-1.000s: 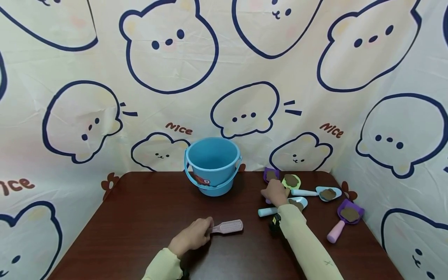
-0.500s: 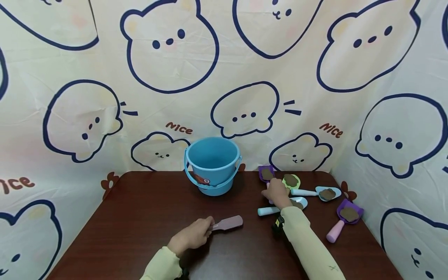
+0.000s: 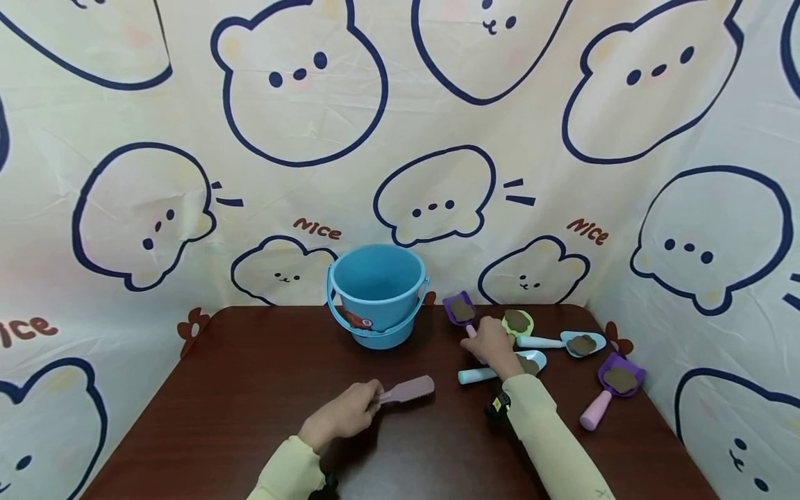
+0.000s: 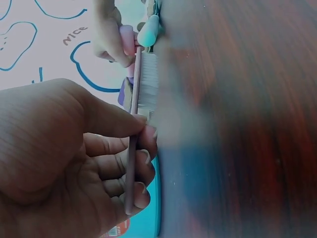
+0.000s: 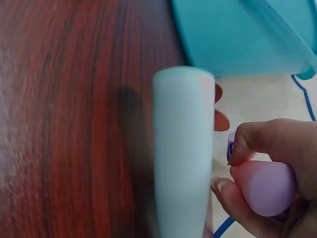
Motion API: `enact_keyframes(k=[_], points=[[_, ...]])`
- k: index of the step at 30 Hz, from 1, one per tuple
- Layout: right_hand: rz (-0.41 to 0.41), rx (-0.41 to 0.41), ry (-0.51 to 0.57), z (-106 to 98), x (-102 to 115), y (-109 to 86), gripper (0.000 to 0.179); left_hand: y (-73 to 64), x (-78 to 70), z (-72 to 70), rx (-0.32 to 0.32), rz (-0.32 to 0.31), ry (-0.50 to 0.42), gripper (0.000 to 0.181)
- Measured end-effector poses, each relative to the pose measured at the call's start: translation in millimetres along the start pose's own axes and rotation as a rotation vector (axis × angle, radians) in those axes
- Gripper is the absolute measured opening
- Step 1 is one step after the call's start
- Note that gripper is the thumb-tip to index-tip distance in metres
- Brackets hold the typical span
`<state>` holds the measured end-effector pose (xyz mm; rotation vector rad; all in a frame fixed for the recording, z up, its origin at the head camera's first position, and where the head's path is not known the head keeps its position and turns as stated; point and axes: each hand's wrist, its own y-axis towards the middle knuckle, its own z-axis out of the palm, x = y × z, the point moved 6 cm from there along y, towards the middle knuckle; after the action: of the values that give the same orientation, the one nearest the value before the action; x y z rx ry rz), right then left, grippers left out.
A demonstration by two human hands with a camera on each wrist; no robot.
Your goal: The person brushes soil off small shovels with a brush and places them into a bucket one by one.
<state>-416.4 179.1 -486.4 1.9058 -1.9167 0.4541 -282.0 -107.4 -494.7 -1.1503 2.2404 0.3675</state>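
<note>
My left hand (image 3: 344, 417) holds a pink brush (image 3: 409, 389) by its handle over the front middle of the table. White bristles (image 4: 148, 79) show along one side in the left wrist view, facing the table. Thumb and fingertips pinch the thin handle there. At the back right, my right hand (image 3: 492, 346) grips the pink handle (image 5: 270, 187) of a purple toy shovel (image 3: 447, 308), fingers curled round it. A brown lump (image 3: 462, 310) lies in the shovel's scoop, raised at the table's back edge.
A light blue bucket (image 3: 396, 316) stands at the back middle. Around my right hand lie a light blue shovel (image 3: 478, 376), a second light blue shovel (image 3: 540, 343), a green shovel (image 3: 529, 328) and another purple shovel (image 3: 596, 410), each with a brown lump. Printed cloth (image 3: 300, 125) hangs behind.
The purple shovel in my right hand has swung left and up, away from the green one. The brush in my left hand has rolled, its bristle face turning from up to down, and risen slightly.
</note>
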Motion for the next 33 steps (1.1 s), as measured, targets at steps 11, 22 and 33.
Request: enact_keyframes(k=[11, 22, 33], points=[[0.013, 0.051, 0.090, -12, 11, -22.1, 0.038, 5.4, -1.2, -7.8, -0.102, -0.010, -0.011, 0.011], [0.026, 0.122, 0.155, -18, 16, -45.3, 0.025, 16.1, -5.1, -15.3, -0.150, -0.065, -0.116, 0.012], [-0.007, 0.206, 0.225, -20, 23, -65.5, 0.020, 26.2, -15.1, -26.5, -0.231, 0.040, -0.070, 0.012]])
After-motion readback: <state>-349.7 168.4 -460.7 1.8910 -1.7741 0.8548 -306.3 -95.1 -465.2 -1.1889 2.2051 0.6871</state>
